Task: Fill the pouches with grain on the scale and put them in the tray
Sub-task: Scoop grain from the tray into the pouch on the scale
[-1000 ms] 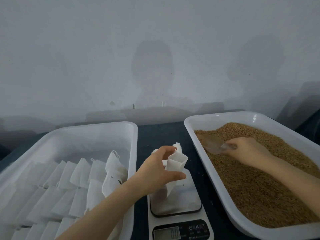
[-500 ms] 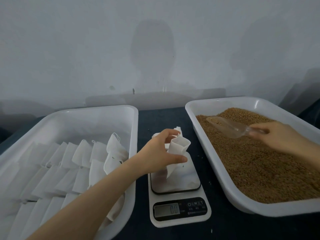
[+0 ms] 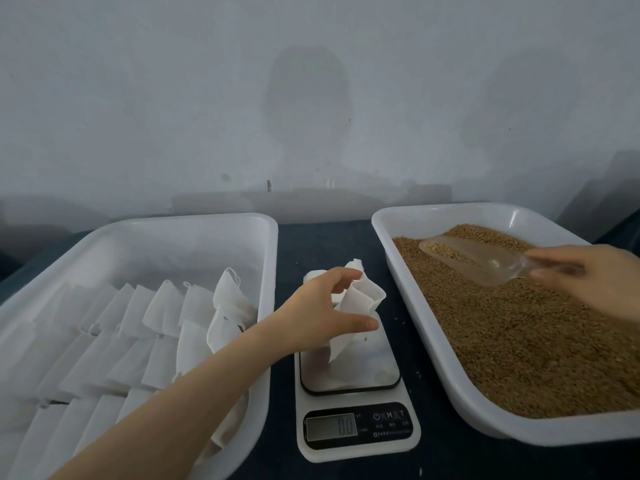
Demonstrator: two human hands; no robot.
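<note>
**Pouch held open on scale; loaded scoop raised; pour not yet made.**

The left hand (image 3: 322, 313) pinches the white pouch (image 3: 362, 299) between thumb and curled fingers. The pouch mouth is propped open and its lower end rests on the scale (image 3: 375, 367) platform. The right hand (image 3: 595, 278), right of the scale, grips the handle of the clear scoop (image 3: 478, 261), which carries a little grain and hovers over the grain (image 3: 519, 348). The display is blurred but looks near zero, so I judge this pouch unfilled. Left of the scale, the tray (image 3: 273, 271) holds rows of flat white pouches (image 3: 166, 306) across its near part; I cannot tell whether they are filled. Pouring, weighing and transfer remain. The scoop must cross the raised rim of the grain tray (image 3: 408, 289) and a narrow strip of table. Both tray rims flank the scale closely, so approaching from above looks freest.
</note>
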